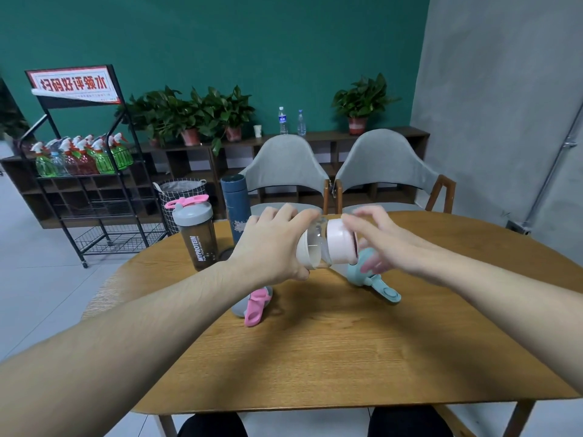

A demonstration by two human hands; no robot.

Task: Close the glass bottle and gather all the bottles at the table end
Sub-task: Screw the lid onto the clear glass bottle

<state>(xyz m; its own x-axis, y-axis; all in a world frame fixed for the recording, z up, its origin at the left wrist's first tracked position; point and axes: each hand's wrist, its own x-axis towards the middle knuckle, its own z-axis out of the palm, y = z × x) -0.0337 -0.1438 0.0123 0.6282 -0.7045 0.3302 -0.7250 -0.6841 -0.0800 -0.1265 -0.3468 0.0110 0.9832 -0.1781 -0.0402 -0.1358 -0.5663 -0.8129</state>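
My left hand [271, 244] grips a clear glass bottle [314, 244], held tilted on its side above the wooden table [331, 342]. My right hand [378, 241] wraps its fingers around the pale pink cap [339, 239] at the bottle's mouth. A dark shaker bottle [197, 236] with a grey lid and pink handle stands at the far left. Beside it stands a tall dark blue flask [236, 212]. A teal bottle [372, 279] lies on the table under my right hand, partly hidden. A grey bottle with a pink strap [254, 305] lies below my left hand.
Two grey chairs [285, 171] [386, 168] stand behind the table's far edge. A black wire rack [91, 171] with spray bottles is at the left. Potted plants and two water bottles sit on a low shelf [315, 143] by the green wall.
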